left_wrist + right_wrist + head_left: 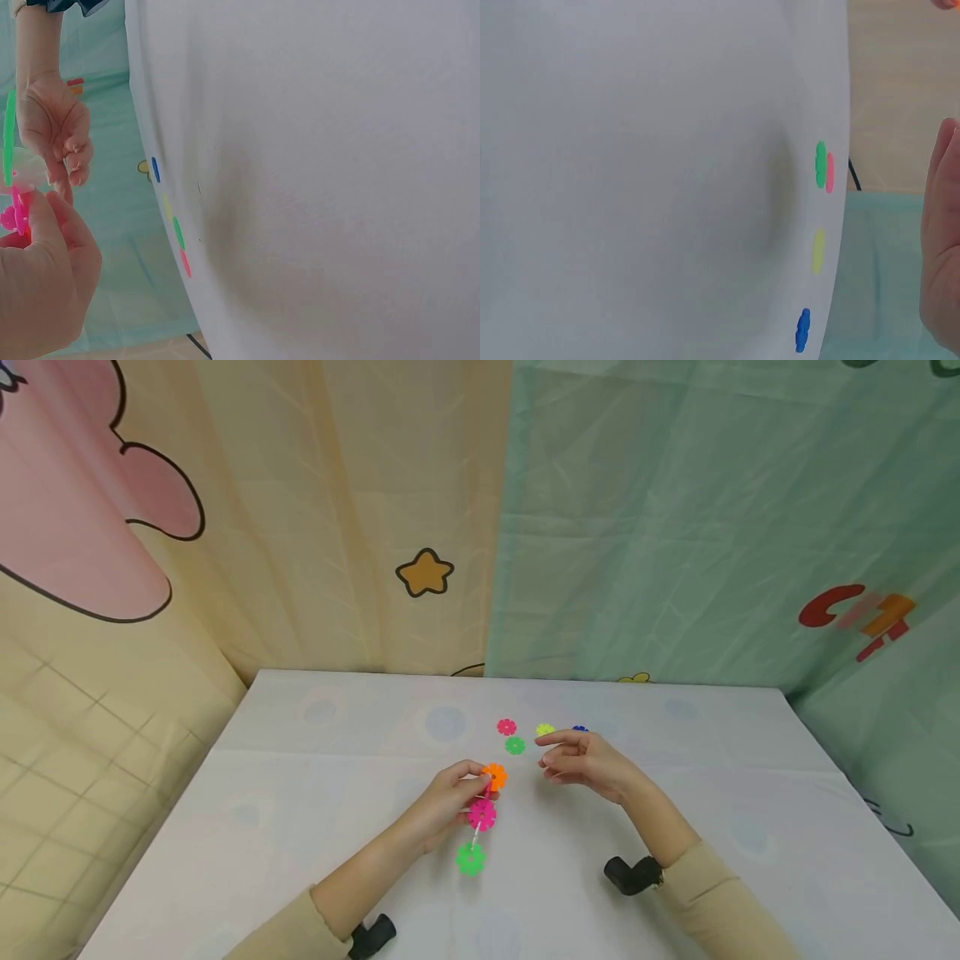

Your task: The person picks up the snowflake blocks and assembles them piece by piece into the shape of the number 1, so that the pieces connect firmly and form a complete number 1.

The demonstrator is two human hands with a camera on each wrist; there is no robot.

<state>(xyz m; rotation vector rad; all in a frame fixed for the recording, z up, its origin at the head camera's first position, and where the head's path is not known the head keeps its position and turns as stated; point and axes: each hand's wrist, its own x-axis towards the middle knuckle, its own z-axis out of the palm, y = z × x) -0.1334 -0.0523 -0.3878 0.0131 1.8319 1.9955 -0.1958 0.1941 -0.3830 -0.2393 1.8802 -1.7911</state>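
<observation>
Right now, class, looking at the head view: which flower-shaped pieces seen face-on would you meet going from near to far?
Lower green piece → magenta piece → orange piece → upper green piece → pink piece. The yellow piece and blue piece are left out: nearly level with the pink one.

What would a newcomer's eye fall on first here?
Probably the chain of orange, pink and green flower-shaped discs in the left hand, low centre of the head view. Next, four loose discs toward the far edge of the white tabletop, and the pink cartoon shape on the backdrop, upper left.
</observation>
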